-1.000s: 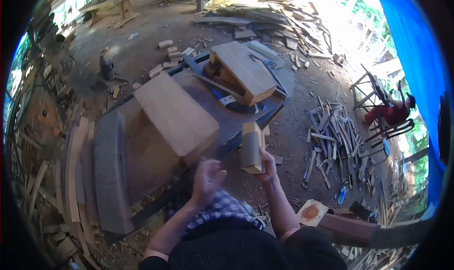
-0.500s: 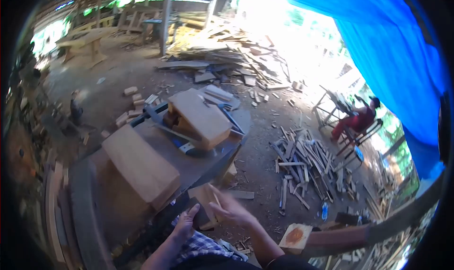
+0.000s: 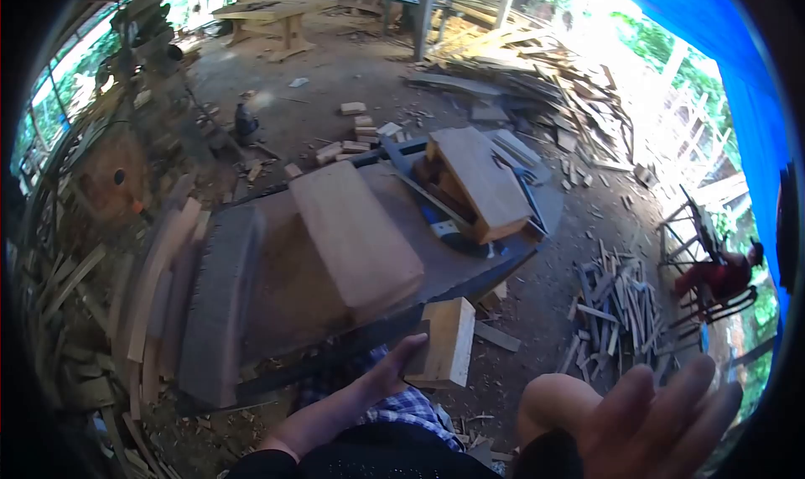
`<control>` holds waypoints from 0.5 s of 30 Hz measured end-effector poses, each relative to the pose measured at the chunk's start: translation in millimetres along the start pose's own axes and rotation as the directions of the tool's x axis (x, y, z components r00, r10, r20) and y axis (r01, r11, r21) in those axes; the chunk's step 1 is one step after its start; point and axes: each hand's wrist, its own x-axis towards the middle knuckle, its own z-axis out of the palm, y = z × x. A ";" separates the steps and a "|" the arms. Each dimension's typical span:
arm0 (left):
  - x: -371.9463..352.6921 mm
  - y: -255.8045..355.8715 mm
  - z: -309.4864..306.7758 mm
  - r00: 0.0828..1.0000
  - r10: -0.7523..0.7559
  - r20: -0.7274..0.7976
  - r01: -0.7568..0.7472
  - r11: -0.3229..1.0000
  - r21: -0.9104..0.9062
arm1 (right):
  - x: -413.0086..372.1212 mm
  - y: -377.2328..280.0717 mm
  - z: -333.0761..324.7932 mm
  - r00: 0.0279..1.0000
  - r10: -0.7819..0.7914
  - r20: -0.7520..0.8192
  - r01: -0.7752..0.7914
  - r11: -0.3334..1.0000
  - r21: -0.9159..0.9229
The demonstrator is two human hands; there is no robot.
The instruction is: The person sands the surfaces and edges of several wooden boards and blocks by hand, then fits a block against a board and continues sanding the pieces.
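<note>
Tabletop (image 3: 285,290) beyond; left hand (image 3: 387,377) clamped on wood block (image 3: 444,346) near side, likely leaving far faces exposed; right hand (image 3: 650,420) empty, fingers spread.

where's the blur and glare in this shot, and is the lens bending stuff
Head view: the right hand looks soft, while the wooden block in the left hand is clearer; daylight blows out beside the scrap wood pile; a dark fisheye rim rings the frame and the blue tarp curves along it.
</note>
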 end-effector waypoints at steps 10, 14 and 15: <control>-8.3 -6.2 -27.3 0.997 0.063 0.032 -0.062 0.997 -0.040 | -0.5 17.7 15.2 1.000 -0.015 0.021 0.013 0.992 0.123; -8.0 -8.1 -38.0 0.998 0.044 0.046 -0.042 0.998 -0.040 | 4.0 16.6 17.0 1.000 -0.014 0.020 0.012 0.992 0.125; -11.2 -8.9 -36.3 0.998 0.045 0.046 -0.043 0.998 -0.040 | 4.5 14.8 17.8 1.000 -0.017 0.019 0.014 0.991 0.131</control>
